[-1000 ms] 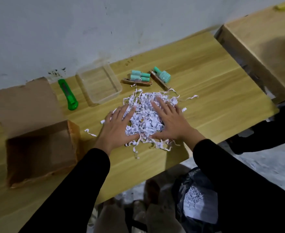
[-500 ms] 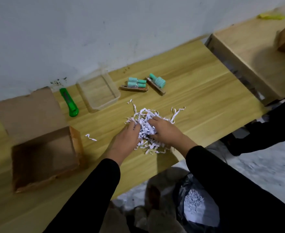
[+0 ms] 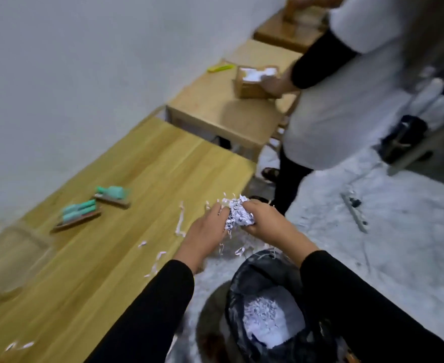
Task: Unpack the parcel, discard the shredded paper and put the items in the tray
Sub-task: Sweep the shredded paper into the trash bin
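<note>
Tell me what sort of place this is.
Likely a bare workroom for unpacking parcels: wooden tables along a white wall, another person at a second box, a bin holding shredded paper.

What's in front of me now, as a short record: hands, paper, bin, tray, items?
hands: left hand and right hand grip one wad together
paper: shredded paper held beyond the table edge; loose strips on the table
bin: black bag, open, shreds inside
tray: clear tray, blurred, far left
items: teal items on the table, outside the tray
</note>
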The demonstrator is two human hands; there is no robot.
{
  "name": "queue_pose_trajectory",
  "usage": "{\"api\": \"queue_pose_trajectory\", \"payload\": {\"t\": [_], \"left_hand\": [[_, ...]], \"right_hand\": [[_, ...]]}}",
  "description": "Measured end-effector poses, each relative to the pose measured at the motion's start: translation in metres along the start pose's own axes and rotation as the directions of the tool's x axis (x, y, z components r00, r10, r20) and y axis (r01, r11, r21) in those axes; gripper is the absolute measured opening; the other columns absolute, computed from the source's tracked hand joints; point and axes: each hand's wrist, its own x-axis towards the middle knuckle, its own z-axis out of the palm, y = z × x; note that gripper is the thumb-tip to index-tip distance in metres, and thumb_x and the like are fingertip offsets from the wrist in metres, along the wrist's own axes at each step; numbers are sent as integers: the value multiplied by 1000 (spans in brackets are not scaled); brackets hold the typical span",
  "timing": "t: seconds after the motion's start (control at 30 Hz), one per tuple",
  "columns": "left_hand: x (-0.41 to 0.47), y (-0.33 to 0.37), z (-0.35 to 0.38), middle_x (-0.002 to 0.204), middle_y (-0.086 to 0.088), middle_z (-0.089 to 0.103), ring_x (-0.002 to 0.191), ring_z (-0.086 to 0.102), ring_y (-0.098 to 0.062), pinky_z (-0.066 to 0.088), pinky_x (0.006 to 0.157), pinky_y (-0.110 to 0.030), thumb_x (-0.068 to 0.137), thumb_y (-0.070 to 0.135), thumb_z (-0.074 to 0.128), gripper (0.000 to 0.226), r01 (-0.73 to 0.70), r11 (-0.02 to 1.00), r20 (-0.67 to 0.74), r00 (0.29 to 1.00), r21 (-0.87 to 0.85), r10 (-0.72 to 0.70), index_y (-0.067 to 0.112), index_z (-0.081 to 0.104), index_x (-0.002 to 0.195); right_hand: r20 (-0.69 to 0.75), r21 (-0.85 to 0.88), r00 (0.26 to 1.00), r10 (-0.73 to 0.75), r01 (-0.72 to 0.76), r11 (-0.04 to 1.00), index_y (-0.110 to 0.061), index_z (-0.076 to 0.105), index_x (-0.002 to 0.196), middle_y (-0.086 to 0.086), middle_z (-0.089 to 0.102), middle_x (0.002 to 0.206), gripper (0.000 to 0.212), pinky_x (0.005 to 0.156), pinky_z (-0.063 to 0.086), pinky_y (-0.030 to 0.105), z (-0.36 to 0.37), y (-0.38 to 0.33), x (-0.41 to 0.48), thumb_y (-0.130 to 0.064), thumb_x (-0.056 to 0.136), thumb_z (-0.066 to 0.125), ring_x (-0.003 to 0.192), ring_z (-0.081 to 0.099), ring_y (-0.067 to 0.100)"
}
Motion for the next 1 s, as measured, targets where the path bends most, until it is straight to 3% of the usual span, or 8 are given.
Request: {"api": "queue_pose_trajectory", "payload": {"t": [0.13,0.3,0.43,0.63,0.77,1.0], "left_hand": [[25,61,62,122,-10,43,108,51,-29,44,80,-40,89,15,52,37,-225,974,109,968,-13,225,9,41,123],[33,104,153,125,-11,42,114,46,-30,38,89,-38,89,19,48,39,-323,947,313,898,-6,308,10,40,127],[28,111,209,129,-10,38,118,39,-30,34,95,-42,88,29,49,53,-382,918,473,831,107,291,14,32,136],[20,102,246,153,-10,17,139,19,-29,21,109,-45,94,44,42,65,-384,923,637,720,36,275,19,16,147],[22,102,244,154,-9,20,143,16,-25,16,115,-44,97,42,36,57,-387,922,599,736,-8,314,15,22,145],[34,108,187,149,-6,33,138,27,-21,20,114,-35,98,39,35,50,-396,913,393,828,-94,400,12,34,141]], "right_hand": [[-18,39,968,249,-248,968,-12,52,113,8,56,119,38,87,48,38,13,75,-65,-19,78,65,106,56,28],[81,165,860,504,-510,844,-16,44,127,9,47,131,58,97,45,41,69,142,-130,-29,77,70,117,50,28],[192,216,783,592,-622,753,-15,42,132,9,46,120,68,94,44,36,113,170,-160,-33,74,73,110,50,27],[308,229,734,605,-675,701,-14,35,140,11,30,147,71,110,31,34,150,183,-178,-23,79,70,135,34,29],[312,198,720,620,-687,699,-13,40,138,13,30,150,61,111,31,35,150,177,-178,-23,83,65,135,35,28],[123,213,761,637,-648,732,-11,41,137,9,41,143,52,107,34,34,88,150,-156,-15,87,55,130,41,26]]}}
